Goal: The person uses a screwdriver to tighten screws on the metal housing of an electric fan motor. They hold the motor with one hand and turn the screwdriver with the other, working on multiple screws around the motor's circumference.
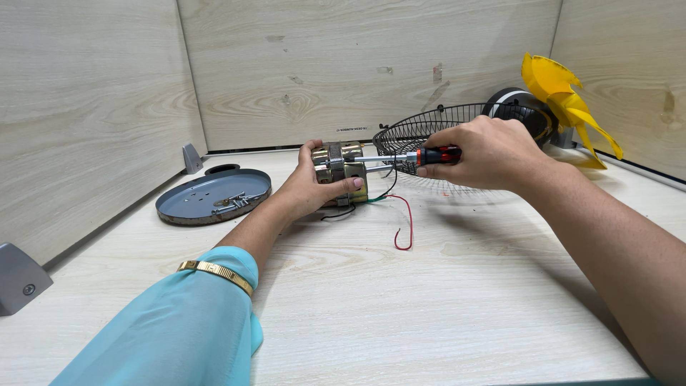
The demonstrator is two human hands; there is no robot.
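Two hands work at the middle of the bench (429, 300). Our left hand (314, 187) wraps its grip around one brass-coloured fan motor (341, 171), fingers pressed against its casing, holding it just above the bench surface. Our right hand (489, 154) closes its grip on one screwdriver (411, 157) with a red and black handle; its metal shaft lies level and its tip meets the side of the motor. Several thin wires, red (405, 225), black and green, trail from the motor onto the bench. One round grey cover plate (187, 202) lies to the left, with a few loose screws (232, 201) in it. One black wire guard (436, 125) sits behind the right hand, and one yellow fan blade (564, 104) stands at the far right. One small white label (351, 129) sits low on the back wall.
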